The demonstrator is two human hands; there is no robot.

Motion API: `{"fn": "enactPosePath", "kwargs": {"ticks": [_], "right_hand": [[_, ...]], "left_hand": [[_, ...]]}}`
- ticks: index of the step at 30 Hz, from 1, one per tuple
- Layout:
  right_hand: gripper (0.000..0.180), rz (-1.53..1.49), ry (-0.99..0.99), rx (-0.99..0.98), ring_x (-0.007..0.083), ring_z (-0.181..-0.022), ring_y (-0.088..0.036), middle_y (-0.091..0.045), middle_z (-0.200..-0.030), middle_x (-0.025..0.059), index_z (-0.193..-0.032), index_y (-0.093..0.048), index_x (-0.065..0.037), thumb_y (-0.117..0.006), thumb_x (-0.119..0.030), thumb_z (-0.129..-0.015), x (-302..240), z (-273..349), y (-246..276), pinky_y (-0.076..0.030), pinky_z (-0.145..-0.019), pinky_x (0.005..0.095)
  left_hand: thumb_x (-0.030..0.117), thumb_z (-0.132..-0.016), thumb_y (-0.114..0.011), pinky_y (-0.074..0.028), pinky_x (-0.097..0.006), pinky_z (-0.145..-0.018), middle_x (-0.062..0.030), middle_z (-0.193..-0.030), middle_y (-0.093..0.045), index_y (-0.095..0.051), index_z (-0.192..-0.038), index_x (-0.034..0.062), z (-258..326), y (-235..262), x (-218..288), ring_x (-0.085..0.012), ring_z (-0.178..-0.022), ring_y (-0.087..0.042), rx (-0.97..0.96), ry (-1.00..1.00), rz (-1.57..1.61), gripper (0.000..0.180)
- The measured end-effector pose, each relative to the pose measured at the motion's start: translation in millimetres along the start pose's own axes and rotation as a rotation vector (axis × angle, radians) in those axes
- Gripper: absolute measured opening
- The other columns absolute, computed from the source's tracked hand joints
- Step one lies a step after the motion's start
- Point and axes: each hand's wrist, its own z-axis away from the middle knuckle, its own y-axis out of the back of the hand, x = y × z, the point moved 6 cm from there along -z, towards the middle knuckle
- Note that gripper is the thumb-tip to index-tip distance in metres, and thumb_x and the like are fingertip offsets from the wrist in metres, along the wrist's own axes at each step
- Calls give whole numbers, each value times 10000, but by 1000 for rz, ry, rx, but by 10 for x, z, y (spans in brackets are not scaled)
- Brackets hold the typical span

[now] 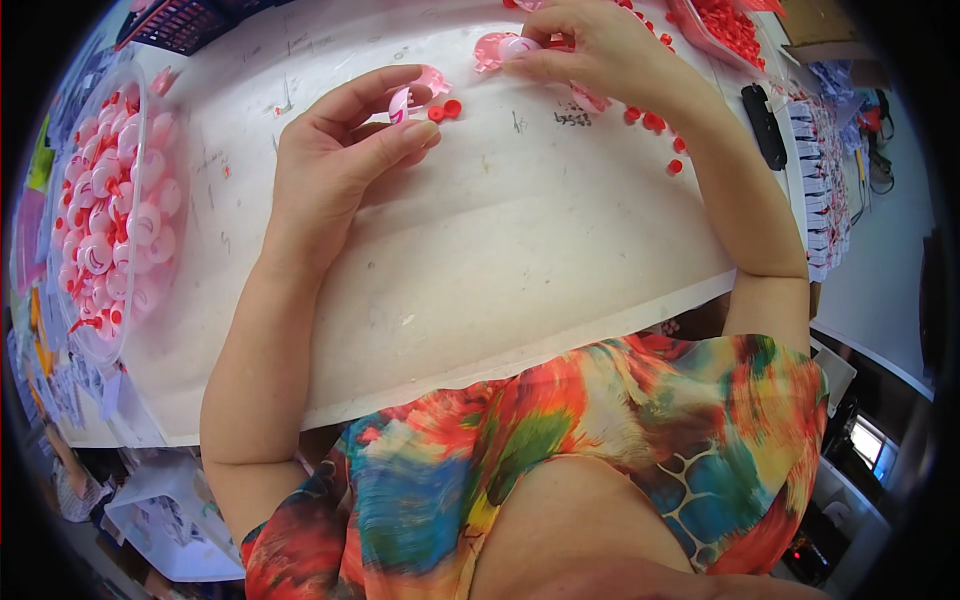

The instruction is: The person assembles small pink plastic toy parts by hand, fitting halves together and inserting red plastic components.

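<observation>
Between the thumb and fingers of my left hand is a small, pale pink curved plastic shell with a darker pink mark. Another pink shell piece lies just beyond those fingertips, and small red round caps rest beside them. Farther off and to the right, my right hand pinches a pale rounded plastic shell low over the tabletop. A deeper pink shell piece touches or lies right by it. More pink pieces are partly hidden under my right hand.
At left stands a clear plastic tub full of pink rounded pieces and red parts. A dark blue basket sits at the far left. Loose red caps trail toward a tray of red parts. A black object lies near the right edge.
</observation>
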Motion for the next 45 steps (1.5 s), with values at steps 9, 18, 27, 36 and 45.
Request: {"fn": "enactPosePath", "kwargs": {"ticks": [9, 18, 27, 36, 45], "right_hand": [[162, -709, -297, -32, 38, -613, -484, -550, -692, -10, -831, -604, -58, -597, -216, -798, 146, 86, -21, -368, -501, 169], [202, -793, -141, 4, 78, -702, -514, -580, -797, 10, -923, -591, -4, -571, -161, -798, -139, 117, -429, -407, -648, 206], [167, -749, -10, 126, 62, -610, -472, -548, -726, 0, -864, -593, 4, -614, -113, -746, -216, 190, -578, -375, -548, 191], [165, -742, 118, 243, 71, -647, -526, -587, -767, 26, -888, -592, -15, -568, -159, -812, -86, 126, -267, -412, -560, 189], [150, 95, 630, 379, 63, -730, -492, -540, -796, -18, -915, -583, -41, -586, -94, -775, -588, 208, -410, -392, -594, 200]], "left_hand": [[75, -766, -599, -486, -229, -704, -96, -1030, -564, -512, -1123, 29, 27, -53, 8, -142, -805, -596, -23, -33, 59, 370], [62, -729, -638, -490, -227, -684, -66, -946, -587, -540, -1069, 15, 39, -89, 1, -123, -785, -588, -19, -17, 186, 357], [-2, -701, -642, -465, -197, -660, -55, -913, -600, -551, -1073, 26, 16, -166, -136, -82, -756, -575, -138, -34, 89, 384], [118, -822, -554, -520, -207, -677, -97, -1021, -543, -478, -1113, 57, -88, 201, 78, -163, -795, -608, 225, -64, 392, 307], [83, -801, -579, -508, -210, -694, -84, -999, -561, -488, -1108, 32, -82, 222, 59, -146, -785, -604, 160, -130, 434, 325]]}}
